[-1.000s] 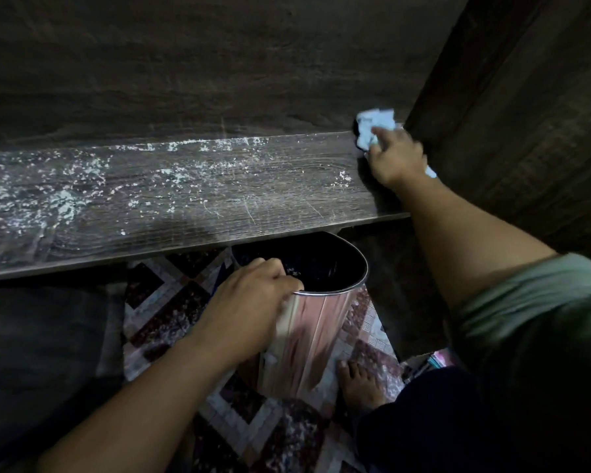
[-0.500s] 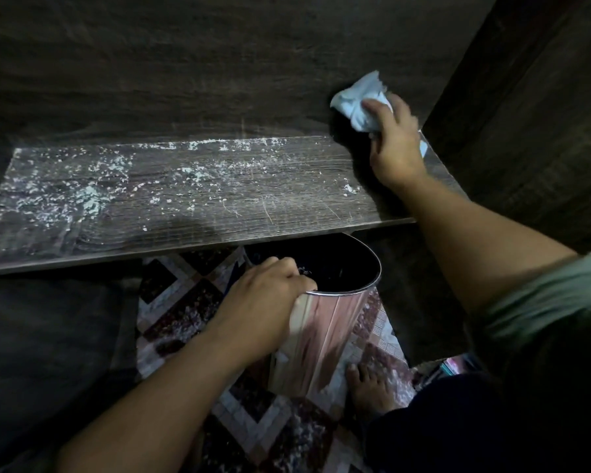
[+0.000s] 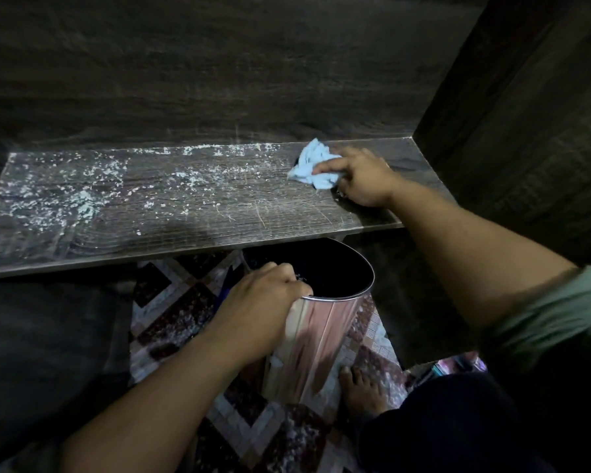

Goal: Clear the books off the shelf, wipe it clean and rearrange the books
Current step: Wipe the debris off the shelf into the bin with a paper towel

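A dark wooden shelf point(image 3: 171, 213) runs across the middle, bare of books and speckled with white dust, thickest at its left end. My right hand point(image 3: 362, 175) holds a crumpled pale blue cloth point(image 3: 313, 165) against the shelf near its right end. My left hand point(image 3: 263, 298) grips the rim of a shiny metal bin point(image 3: 325, 332), which stands on the floor just below the shelf's front edge. No books are in view.
The cabinet's back panel point(image 3: 219, 70) and right side wall point(image 3: 526, 131) enclose the shelf. A patterned rug point(image 3: 171, 308) covers the floor below. My bare foot point(image 3: 359, 390) is beside the bin.
My right hand has brought the cloth down from the back right corner onto the shelf and slid it leftward. My left hand has kept its grip on the bin's rim.
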`<state>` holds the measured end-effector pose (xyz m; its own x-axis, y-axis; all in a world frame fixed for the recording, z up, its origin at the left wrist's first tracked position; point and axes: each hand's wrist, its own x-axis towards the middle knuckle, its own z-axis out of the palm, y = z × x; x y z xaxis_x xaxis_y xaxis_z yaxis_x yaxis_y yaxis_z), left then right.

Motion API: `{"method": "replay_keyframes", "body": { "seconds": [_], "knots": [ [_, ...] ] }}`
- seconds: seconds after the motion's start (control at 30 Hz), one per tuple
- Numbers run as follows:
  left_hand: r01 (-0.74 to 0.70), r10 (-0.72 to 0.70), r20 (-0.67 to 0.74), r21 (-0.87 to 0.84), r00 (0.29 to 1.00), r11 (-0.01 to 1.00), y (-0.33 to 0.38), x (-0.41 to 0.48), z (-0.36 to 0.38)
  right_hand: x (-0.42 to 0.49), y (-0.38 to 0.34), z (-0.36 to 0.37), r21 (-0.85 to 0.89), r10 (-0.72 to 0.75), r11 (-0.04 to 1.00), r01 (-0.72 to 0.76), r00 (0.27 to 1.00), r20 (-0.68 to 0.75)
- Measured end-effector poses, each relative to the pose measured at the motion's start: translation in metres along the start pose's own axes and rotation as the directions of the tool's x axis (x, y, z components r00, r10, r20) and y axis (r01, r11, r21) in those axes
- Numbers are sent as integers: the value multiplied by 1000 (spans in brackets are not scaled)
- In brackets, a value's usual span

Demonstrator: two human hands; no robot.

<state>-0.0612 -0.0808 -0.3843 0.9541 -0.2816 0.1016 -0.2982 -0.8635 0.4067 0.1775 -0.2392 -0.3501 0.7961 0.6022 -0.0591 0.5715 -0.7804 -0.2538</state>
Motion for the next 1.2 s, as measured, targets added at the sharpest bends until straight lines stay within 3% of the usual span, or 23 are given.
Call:
{"method": "replay_keyframes", "body": {
  "seconds": [0.07, 0.13, 0.2, 0.27, 0.33, 0.47, 0.57, 0.9, 1.2],
  "knots": [
    [6, -6, 18, 0, 1000, 1000, 3, 1, -3, -15, 6, -1, 138, 18, 990, -8, 997, -74],
    [8, -8, 17, 0, 1000, 1000, 5, 0, -5, -30, 19, -7, 247, 108, 968, -48, 965, -238],
    [7, -7, 8, 1, 1000, 1000, 5, -3, -7, -41, 33, -16, 252, 232, 956, -149, 911, -341],
    [7, -7, 4, 6, 1000, 1000, 3, -7, -8, -48, 45, -20, 80, 405, 914, -399, 874, -269],
    [13, -13, 3, 13, 1000, 1000, 2, -10, -9, -53, 53, -12, -46, 488, 866, -498, 862, -139],
    [8, -9, 13, 20, 1000, 1000, 0, -14, -10, -48, 55, 12, 114, 451, 892, -437, 876, -170],
    [4, -4, 11, 28, 1000, 1000, -1, -14, -10, -43, 35, 19, 77, 445, 895, -439, 876, -184],
    [0, 1, -22, 40, 1000, 999, 5, -18, -10, -44, -2, 29, 34, 160, 987, -158, 980, -114],
    [-10, 12, -34, 47, 999, 999, 1, -19, -9, -58, -22, 30, 88, 58, 995, -52, 995, -77]
  ]
}}
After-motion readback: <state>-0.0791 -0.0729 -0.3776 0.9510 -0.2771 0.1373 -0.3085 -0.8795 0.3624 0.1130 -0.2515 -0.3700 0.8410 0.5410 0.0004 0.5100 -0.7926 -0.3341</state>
